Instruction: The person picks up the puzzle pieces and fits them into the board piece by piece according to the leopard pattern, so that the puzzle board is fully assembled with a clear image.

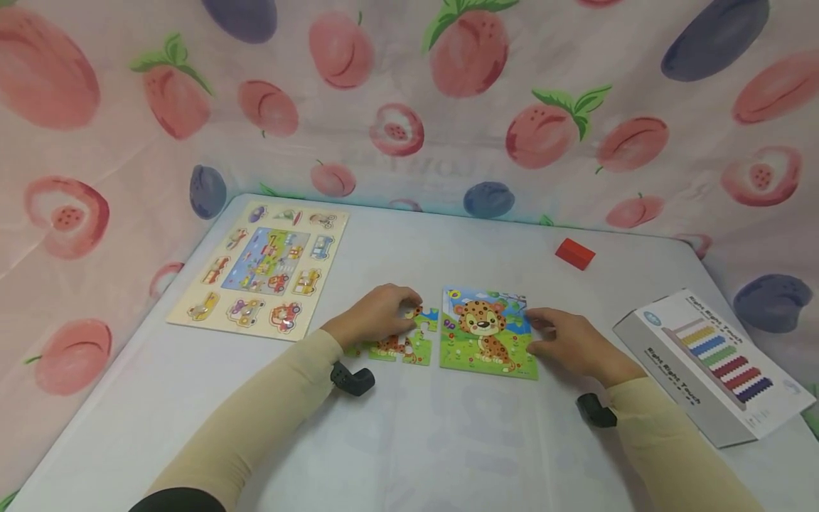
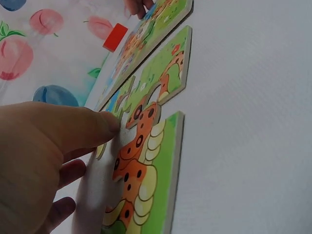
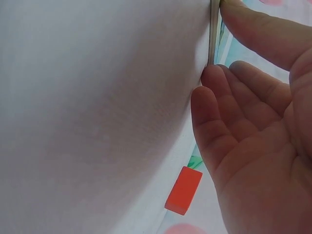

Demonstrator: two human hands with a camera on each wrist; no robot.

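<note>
My left hand (image 1: pixel 382 313) bends over a group of jigsaw pieces (image 1: pixel 419 350), part of a leopard on green grass. In the left wrist view its thumb (image 2: pixel 90 127) lies over a small yellowish puzzle piece (image 2: pixel 101 150), which thumb and fingers seem to pinch; most of that piece is hidden. Gaps show between the other pieces. Right beside them lies a square picture board (image 1: pixel 489 334) with the whole leopard. My right hand (image 1: pixel 566 341) touches its right edge with thumb and fingertips, palm off the table.
A wooden vehicle puzzle board (image 1: pixel 320 284) lies at the back left. At the back right is a red block (image 1: pixel 575 254). A white box (image 1: pixel 716 363) printed with coloured strips stands by my right forearm. Fruit-patterned cloth (image 1: pixel 397 71) hangs behind the table.
</note>
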